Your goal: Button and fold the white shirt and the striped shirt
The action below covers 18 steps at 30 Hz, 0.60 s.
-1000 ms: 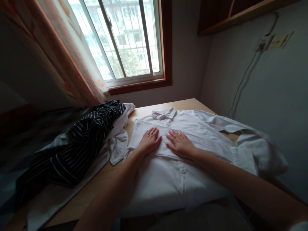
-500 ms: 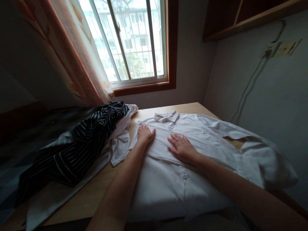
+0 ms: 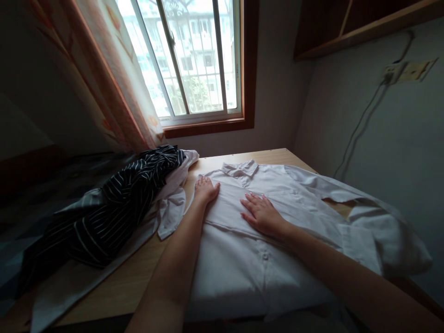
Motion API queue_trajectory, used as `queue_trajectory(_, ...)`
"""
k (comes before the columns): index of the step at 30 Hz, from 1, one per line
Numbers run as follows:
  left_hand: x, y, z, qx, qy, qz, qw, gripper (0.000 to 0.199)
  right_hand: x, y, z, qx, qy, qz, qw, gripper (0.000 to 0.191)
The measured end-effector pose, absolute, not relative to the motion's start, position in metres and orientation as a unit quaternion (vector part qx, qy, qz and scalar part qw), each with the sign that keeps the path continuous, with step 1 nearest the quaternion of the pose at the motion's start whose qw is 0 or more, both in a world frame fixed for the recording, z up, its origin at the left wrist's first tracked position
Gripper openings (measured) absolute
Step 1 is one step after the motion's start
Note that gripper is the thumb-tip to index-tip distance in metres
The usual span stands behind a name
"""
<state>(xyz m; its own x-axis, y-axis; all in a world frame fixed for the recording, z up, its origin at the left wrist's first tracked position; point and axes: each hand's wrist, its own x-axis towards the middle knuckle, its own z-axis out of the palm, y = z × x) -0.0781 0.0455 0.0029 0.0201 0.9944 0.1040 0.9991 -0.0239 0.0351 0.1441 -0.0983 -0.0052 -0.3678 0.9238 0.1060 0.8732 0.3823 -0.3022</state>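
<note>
A white button-up shirt (image 3: pixel 236 259) is spread over the wooden table (image 3: pixel 138 282), its collar towards the window and one sleeve reaching out to the right. My left hand (image 3: pixel 207 188) lies on the shirt's left part below the shoulder, palm down, thumb apart from the fingers. Flat on the middle of the shirt, below the collar, rests my right hand (image 3: pixel 262 212) with its fingers spread. Neither hand grips the cloth. The fabric shows a fold running under both hands, and a button is visible nearer to me.
A black-and-white striped garment (image 3: pixel 114 203) is heaped on the left, over more white cloth (image 3: pixel 172 212). Behind the table are a window (image 3: pixel 194 69) and a patterned curtain (image 3: pixel 118 78). On the right wall hang a shelf (image 3: pixel 367 37) and a cable (image 3: pixel 359 125) from a socket.
My left hand has slid slightly to the left across the shirt. The right hand stays almost where it was, and the shirt lies much the same.
</note>
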Motion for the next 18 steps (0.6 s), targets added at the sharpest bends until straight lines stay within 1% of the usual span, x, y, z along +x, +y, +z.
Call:
queue_trajectory(7,-0.078,0.055,0.006,-0.689,-0.723,-0.048,0.010,0.083,0.146,-0.097,-0.006,-0.541,-0.825,0.098,0.135,0.059)
queue_trajectory(14,-0.078,0.055,0.007,-0.670,-0.739,-0.059,0.028,0.084,0.145,-0.099,0.000,-0.544,-0.821,0.112,0.131,0.058)
queue_trajectory(16,-0.076,0.053,0.008,-0.669,-0.739,-0.058,0.043,0.079,0.144,-0.099,0.002,-0.543,-0.821,0.112,0.134,0.057)
queue_trajectory(18,-0.069,0.046,0.010,-0.675,-0.731,-0.052,0.090,0.070,0.143,-0.100,0.003,-0.543,-0.822,0.106,0.138,0.055)
